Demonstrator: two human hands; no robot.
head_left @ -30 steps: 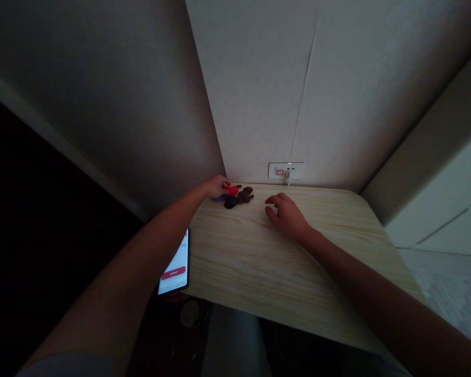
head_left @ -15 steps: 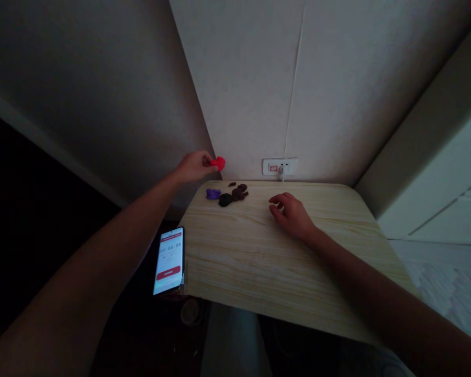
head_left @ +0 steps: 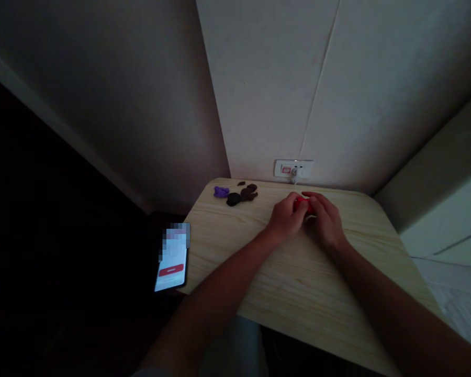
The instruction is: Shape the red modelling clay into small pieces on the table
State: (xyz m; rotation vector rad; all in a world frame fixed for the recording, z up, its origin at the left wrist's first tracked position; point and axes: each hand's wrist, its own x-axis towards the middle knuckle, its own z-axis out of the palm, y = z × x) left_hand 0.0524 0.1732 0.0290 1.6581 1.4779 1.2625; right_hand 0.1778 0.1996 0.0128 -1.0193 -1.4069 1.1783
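Both hands meet over the right half of the wooden table. Between them is a small red lump that looks like modelling clay [head_left: 304, 206], mostly covered by fingers. My left hand [head_left: 286, 215] grips it from the left, with the thumb pressed on its near side. From the right, my right hand [head_left: 327, 220] closes on the same lump, fingers curled round it. To the left of the hands lie a purple lump [head_left: 221, 192], a black lump [head_left: 234, 199] and dark brown lumps [head_left: 248, 194], all of similar clay-like look.
A phone [head_left: 172, 262] with a lit screen lies at the left edge of the table [head_left: 220, 235]. At the back, a wall socket [head_left: 293, 169] with a plug in it sits just above the tabletop. Walls border the table behind and on the left; a pale cabinet stands right.
My left hand has carried the red clay from the back left corner rightwards and down to my right hand. Both hands now hold it. The view has shifted slightly.
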